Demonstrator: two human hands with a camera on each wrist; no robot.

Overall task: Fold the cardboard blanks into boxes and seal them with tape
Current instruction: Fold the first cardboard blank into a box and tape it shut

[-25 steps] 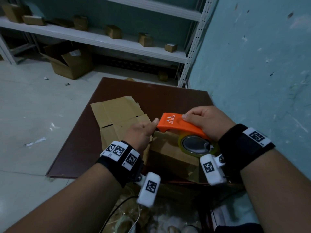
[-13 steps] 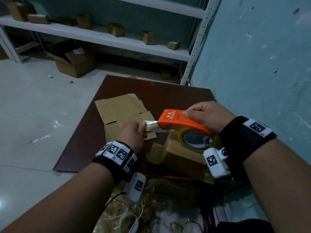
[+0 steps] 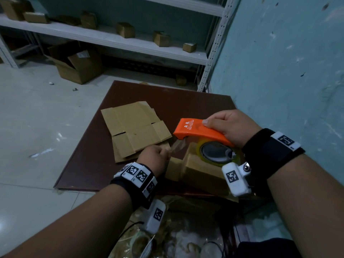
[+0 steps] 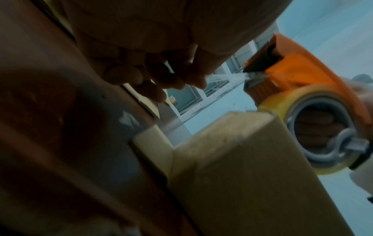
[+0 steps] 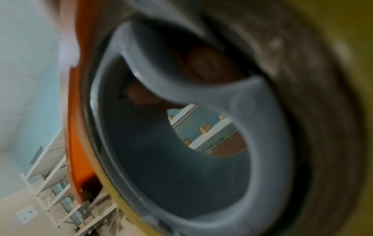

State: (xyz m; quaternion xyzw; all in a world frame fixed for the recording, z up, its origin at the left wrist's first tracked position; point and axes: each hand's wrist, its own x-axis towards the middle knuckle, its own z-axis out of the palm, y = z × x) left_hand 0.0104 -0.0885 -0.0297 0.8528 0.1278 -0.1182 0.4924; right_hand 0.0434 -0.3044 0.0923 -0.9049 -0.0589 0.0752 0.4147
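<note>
My right hand (image 3: 229,125) grips an orange tape dispenser (image 3: 197,130) with a yellowish tape roll (image 3: 214,152), held just above a folded cardboard box (image 3: 202,174) near the table's front edge. My left hand (image 3: 155,155) pinches the free end of the clear tape (image 3: 176,146), stretched from the dispenser's mouth down to the left. In the left wrist view the tape strip (image 4: 224,78) runs from my fingertips (image 4: 198,83) to the dispenser (image 4: 298,70), above the box (image 4: 242,167). The right wrist view is filled by the roll's grey hub (image 5: 181,143).
Flat cardboard blanks (image 3: 135,127) lie on the brown table (image 3: 89,164) left of the box. A teal wall (image 3: 288,71) stands close on the right. White shelving (image 3: 111,38) with small boxes and an open carton (image 3: 78,66) on the floor are behind.
My left hand has pulled the tape end away from the dispenser, down and to the left, so a longer strip is drawn out. The dispenser has lifted slightly off the box.
</note>
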